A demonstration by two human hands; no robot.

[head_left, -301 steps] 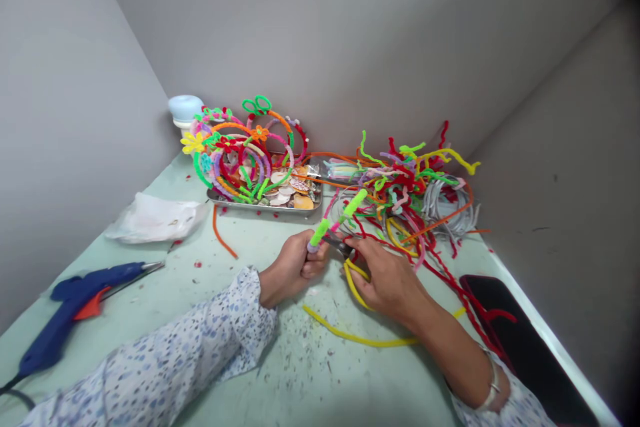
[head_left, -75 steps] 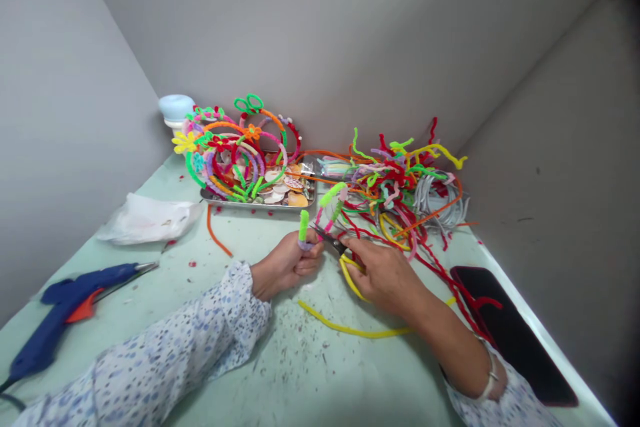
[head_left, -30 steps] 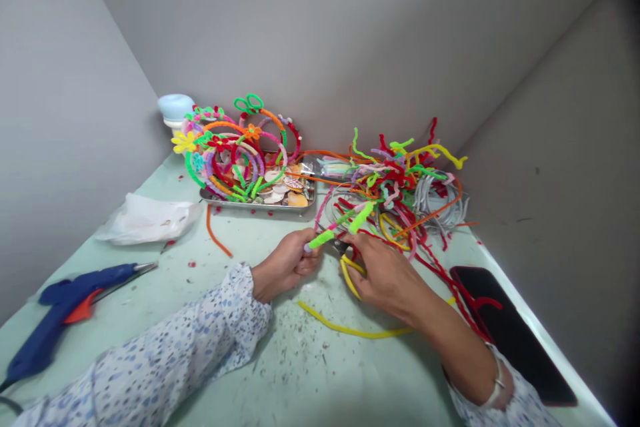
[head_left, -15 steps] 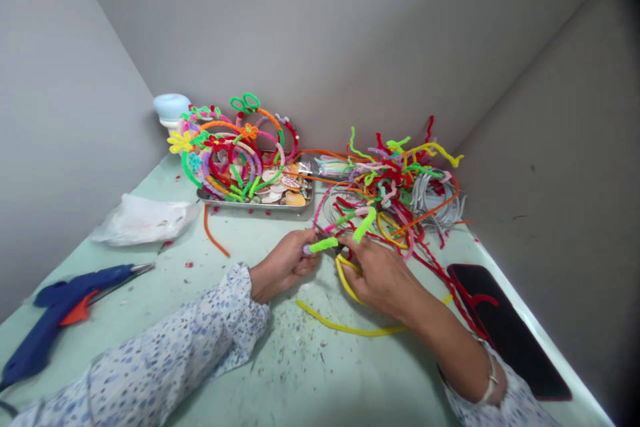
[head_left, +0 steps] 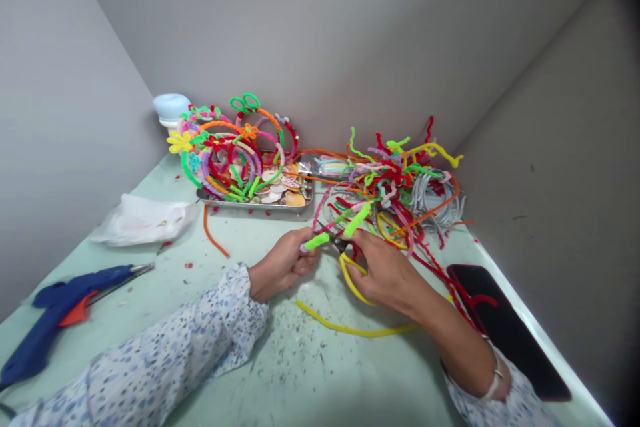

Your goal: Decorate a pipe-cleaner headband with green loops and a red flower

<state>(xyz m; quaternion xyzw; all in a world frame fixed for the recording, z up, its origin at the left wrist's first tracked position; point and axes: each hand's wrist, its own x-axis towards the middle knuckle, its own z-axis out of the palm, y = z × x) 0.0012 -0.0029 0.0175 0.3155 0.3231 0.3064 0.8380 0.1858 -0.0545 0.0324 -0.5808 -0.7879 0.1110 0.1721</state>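
My left hand (head_left: 289,259) is closed around a pipe-cleaner-wrapped headband (head_left: 315,241), its bright green end poking out between the fingers. A second green end stands up beside the index finger of my right hand (head_left: 383,267). That hand grips a pair of scissors (head_left: 342,245) by the yellow handles, the dark blades pointing toward my left hand and partly behind the green end. Under my right wrist, a loose yellow pipe cleaner (head_left: 350,329) lies on the table.
Colourful finished headbands (head_left: 235,147) rest over a metal tray (head_left: 260,205) of shells. Tangled pipe cleaners (head_left: 390,173) and coiled grey wire (head_left: 435,197) lie behind my hands. A blue glue gun (head_left: 75,293) and a plastic bag (head_left: 145,219) are left; a phone (head_left: 510,327) is right.
My right hand and the scissors have shifted slightly right, showing more of the blades. Both green headband ends have tilted and moved a little left. My left hand has barely moved.
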